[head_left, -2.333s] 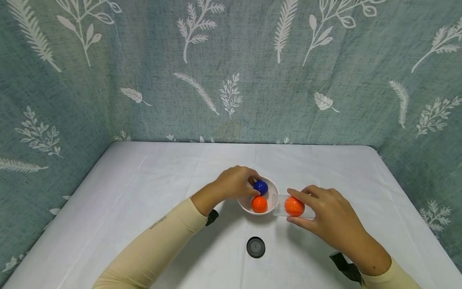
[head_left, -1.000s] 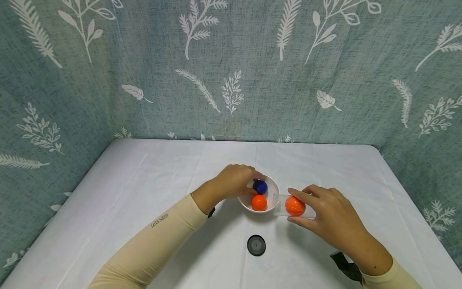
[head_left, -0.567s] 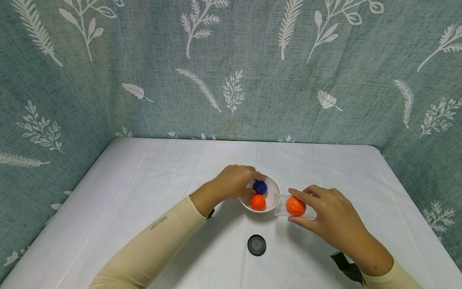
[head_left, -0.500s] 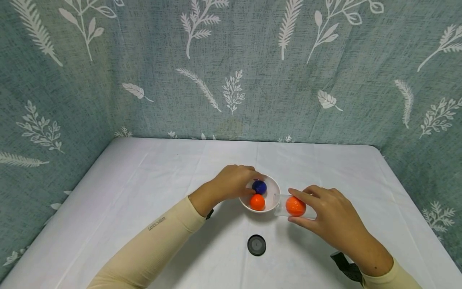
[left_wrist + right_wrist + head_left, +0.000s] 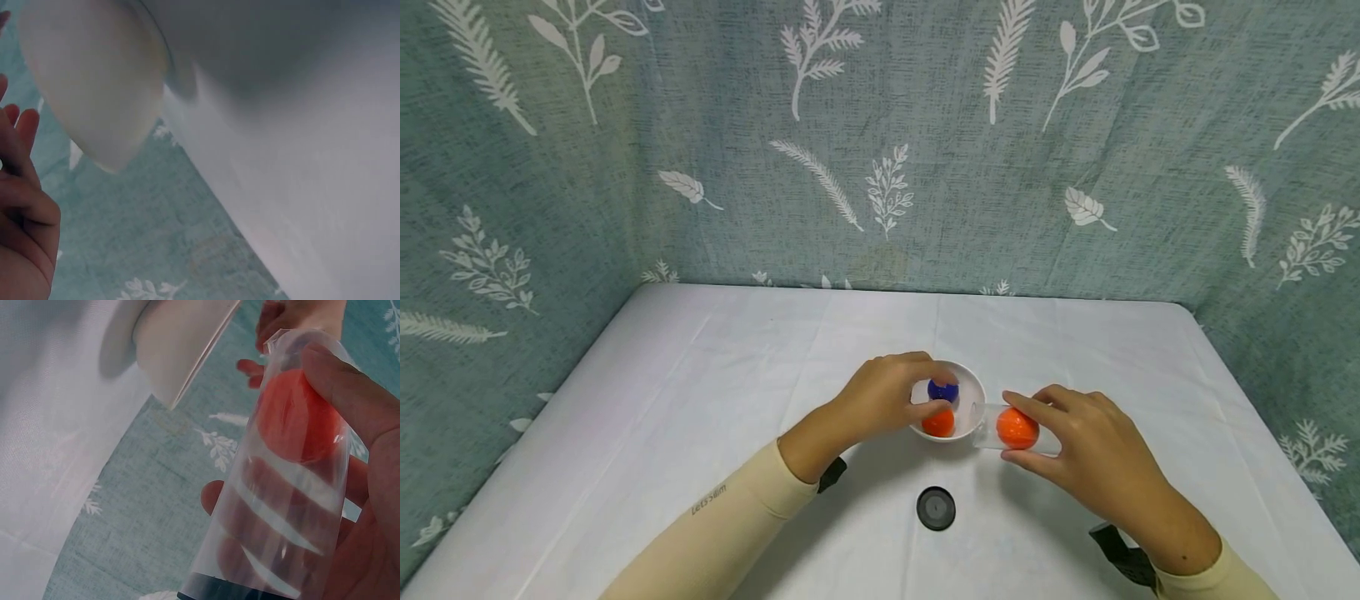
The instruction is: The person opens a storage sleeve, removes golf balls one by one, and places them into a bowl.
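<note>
While the left hand pinches an orange ball in the bowl, the right hand grips the clear tube — a loose pinch could drop the ball onto the surface

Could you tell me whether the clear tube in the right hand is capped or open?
Open: the clear tube shows an uncovered mouth beside the bowl, and a black cap lies apart on the table.

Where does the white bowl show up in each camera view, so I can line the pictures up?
Head: white bowl sits mid-table, just left of the clear tube.
Left wrist: its pale underside fills the upper left.
Right wrist: its underside and rim are at top centre.
Shared landmark: the leaf-patterned teal backdrop.
</note>
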### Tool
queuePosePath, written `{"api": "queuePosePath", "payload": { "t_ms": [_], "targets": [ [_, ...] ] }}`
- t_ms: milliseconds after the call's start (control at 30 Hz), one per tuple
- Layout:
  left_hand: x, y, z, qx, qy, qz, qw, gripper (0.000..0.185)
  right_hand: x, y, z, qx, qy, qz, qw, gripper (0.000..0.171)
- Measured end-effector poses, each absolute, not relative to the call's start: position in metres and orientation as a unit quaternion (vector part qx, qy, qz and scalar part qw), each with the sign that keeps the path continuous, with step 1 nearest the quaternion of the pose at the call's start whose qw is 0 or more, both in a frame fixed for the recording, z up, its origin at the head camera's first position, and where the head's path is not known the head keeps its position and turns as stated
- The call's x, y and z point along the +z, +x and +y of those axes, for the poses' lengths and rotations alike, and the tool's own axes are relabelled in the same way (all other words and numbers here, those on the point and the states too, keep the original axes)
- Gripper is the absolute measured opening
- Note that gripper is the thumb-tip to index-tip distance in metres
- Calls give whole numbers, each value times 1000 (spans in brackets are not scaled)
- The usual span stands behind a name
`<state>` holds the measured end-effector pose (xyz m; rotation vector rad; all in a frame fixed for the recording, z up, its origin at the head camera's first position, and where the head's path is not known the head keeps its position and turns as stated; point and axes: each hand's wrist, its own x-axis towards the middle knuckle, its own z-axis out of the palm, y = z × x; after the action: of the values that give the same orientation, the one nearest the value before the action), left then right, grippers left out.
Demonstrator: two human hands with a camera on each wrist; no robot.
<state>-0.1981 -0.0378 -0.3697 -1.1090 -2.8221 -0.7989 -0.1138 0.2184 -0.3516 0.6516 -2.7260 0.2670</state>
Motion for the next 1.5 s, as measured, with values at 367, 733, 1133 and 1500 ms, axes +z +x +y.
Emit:
{"api": "queuePosePath", "payload": {
  "t_ms": [367, 733, 1133, 1500],
  "targets": [
    [-378, -178, -32, -345, -349, -869, 67, 22, -352, -115, 221, 88, 243, -948, 185, 64],
    [-378, -166, -28, -386, -331, -861, 25, 23, -351, -114, 219, 90, 239, -949, 186, 65],
    [-380, -157, -27, -395, -344, -852, 19, 22, -355, -113, 216, 94, 260, -938, 208, 64],
    [-380, -154, -26, -403, -349, -846, 2, 25, -355, -110, 212, 87, 264, -938, 206, 64]
  ]
}}
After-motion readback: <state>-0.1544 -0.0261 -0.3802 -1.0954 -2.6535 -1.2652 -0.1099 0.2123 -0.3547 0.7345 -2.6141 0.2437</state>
